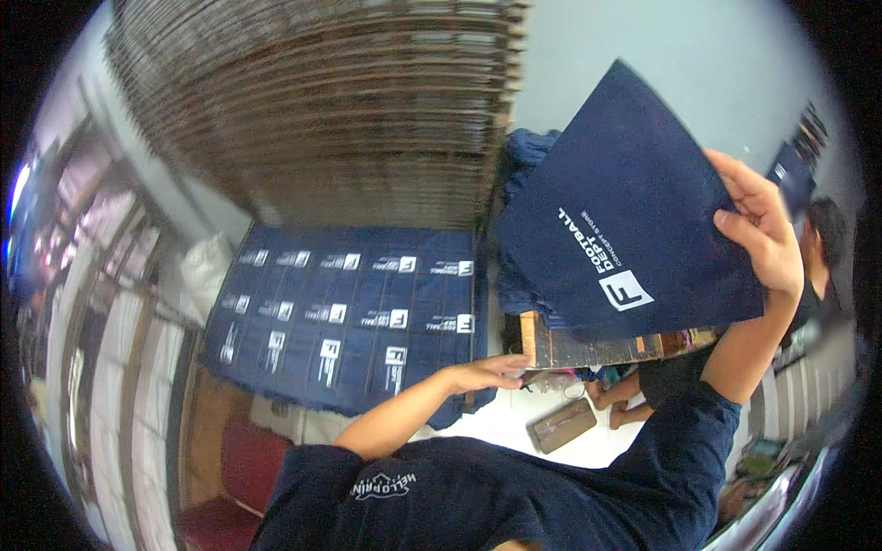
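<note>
Okay, one navy cloth piece [634, 174] with white print is being held up by the right hand [770, 237], thumb and fingers clamped on its right edge, before a navy pile [526, 151]; the left hand [485, 374], well apart, is being held out seemingly empty near the corner of the wooden table [588, 351], contact unclear. Flat on the left, rows of printed pieces [335, 314] are being displayed, so that part is being judged done; the held piece is being counted as pending, and how many are left is being hidden.
</note>
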Demonstrator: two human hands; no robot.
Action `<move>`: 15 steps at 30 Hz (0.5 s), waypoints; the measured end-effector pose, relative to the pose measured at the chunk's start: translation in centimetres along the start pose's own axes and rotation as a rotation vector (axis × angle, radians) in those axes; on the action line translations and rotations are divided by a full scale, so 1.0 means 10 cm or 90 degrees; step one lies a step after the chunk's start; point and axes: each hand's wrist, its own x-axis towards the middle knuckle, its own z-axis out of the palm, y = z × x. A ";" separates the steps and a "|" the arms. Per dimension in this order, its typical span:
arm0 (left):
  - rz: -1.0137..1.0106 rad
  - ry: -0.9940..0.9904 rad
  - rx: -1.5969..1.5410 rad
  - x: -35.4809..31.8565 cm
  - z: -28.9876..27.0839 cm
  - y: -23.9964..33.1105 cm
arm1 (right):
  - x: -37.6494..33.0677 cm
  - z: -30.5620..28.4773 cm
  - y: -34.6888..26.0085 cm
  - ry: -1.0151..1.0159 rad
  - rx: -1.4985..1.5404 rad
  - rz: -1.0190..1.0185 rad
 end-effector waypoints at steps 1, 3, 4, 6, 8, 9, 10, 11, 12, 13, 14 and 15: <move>0.038 0.004 -0.061 -0.12 -0.06 -0.11 | 0.26 0.14 0.17 0.000 0.109 0.011; 0.086 -0.033 -0.313 -0.04 -0.04 -0.19 | 0.41 0.25 0.14 -0.006 0.104 0.026; 0.167 -0.072 -0.417 -0.03 -0.10 -0.30 | 0.50 0.31 0.19 -0.011 0.113 0.039; 0.324 0.020 -0.575 -0.39 -0.08 -0.03 | 0.77 0.50 0.54 -0.050 0.167 0.041; 0.343 0.105 -0.657 -0.67 -0.21 0.03 | 0.95 0.72 0.75 -0.072 0.177 0.052; 0.304 0.225 -0.676 -0.79 -0.29 -0.02 | 1.00 0.84 0.83 -0.079 0.178 0.060; 0.316 0.279 -0.665 -0.92 -0.31 -0.03 | 1.02 0.96 0.93 -0.062 0.199 0.073; 0.327 0.335 -0.653 -1.11 -0.37 -0.04 | 1.06 1.12 1.04 -0.044 0.221 0.086; 0.334 0.389 -0.640 -1.30 -0.42 -0.06 | 1.08 1.26 1.19 -0.025 0.242 0.101; 0.353 0.413 -0.670 -1.53 -0.44 -0.11 | 1.08 1.37 1.47 0.017 0.158 0.150; 0.341 0.436 -0.676 -1.82 -0.47 -0.16 | 1.08 1.67 1.47 0.062 0.175 0.169; 0.327 0.457 -0.681 -2.13 -0.47 -0.18 | 1.07 1.97 1.42 0.109 0.193 0.188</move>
